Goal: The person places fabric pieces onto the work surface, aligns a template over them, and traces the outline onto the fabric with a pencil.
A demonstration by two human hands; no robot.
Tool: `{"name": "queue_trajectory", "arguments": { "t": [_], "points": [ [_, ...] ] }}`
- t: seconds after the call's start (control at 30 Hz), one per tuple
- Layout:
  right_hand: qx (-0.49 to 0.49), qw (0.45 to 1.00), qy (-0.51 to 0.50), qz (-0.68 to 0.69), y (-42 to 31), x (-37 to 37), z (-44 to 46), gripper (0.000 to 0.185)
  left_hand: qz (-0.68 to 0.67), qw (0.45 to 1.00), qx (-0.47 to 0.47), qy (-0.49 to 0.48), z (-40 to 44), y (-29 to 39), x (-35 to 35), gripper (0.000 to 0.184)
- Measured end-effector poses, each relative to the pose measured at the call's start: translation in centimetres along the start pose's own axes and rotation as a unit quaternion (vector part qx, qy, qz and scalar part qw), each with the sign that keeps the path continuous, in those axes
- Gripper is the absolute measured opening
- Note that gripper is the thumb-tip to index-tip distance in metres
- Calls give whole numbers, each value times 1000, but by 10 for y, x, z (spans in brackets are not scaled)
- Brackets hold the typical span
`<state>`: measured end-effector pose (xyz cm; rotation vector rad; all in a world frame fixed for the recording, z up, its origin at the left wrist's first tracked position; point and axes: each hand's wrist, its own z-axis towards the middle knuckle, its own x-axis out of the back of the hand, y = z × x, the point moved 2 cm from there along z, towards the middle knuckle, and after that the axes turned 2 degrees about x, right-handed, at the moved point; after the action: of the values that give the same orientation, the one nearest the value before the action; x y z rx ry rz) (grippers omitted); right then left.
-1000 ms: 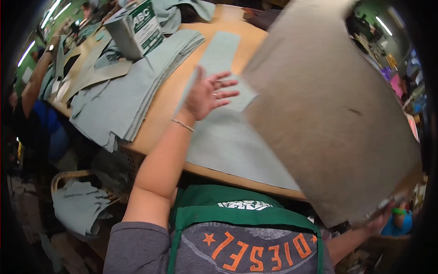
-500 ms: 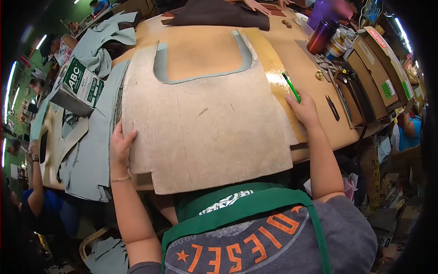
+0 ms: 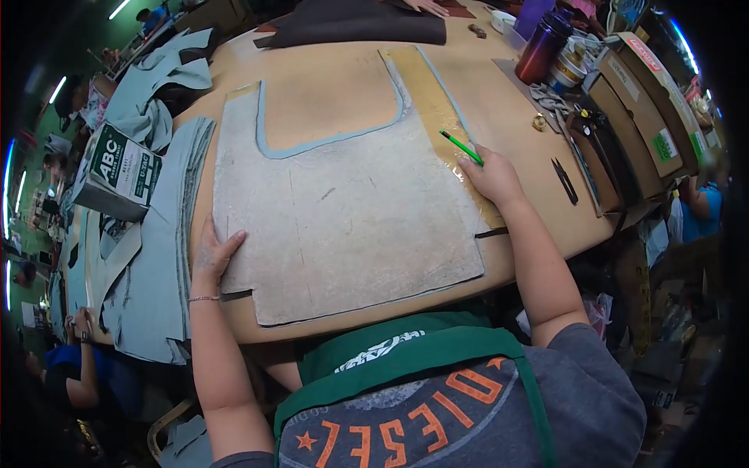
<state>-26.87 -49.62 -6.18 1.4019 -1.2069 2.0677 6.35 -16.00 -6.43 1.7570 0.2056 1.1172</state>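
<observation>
A large off-white board with a U-shaped cutout lies flat on the table in front of me. A band of shiny yellow tape runs along its right side. Thin pale blue edging of a sheet beneath shows around the cutout and along the right edge. My left hand rests at the board's left edge, thumb spread away from the fingers. My right hand pinches a green pencil and lies on the board's taped right edge, the pencil pointing up and left.
A stack of pale blue sheets lies left, with an ABC can on it. Dark brown material lies at the back. At right are black tweezers, a red-purple bottle and cardboard boxes. Other people are around the edges.
The board now lies flatter and slightly further left, with less blue showing inside the cutout. My right hand has moved left with the pencil, which is tilted lower.
</observation>
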Motion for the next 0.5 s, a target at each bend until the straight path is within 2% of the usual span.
{"name": "queue_trajectory", "arguments": {
  "t": [0.13,0.27,0.33,0.43,0.47,0.5],
  "points": [
    [6,1000,-23,1,3,2,0,48,111,993,-40,6,2,2,2,78],
    [-20,993,-69,-91,3,2,7,53,306,951,37,27,-1,12,-1,79],
    [2,996,-33,-80,3,9,-3,51,379,924,43,8,4,12,-4,78],
    [79,994,67,-28,24,23,-27,46,376,904,-170,111,-45,20,-17,71],
    [112,988,103,-3,31,30,-42,43,341,909,-227,74,-72,37,-25,68],
    [102,990,87,32,31,41,-61,39,306,909,-281,35,-101,57,-38,65]
  ]
}}
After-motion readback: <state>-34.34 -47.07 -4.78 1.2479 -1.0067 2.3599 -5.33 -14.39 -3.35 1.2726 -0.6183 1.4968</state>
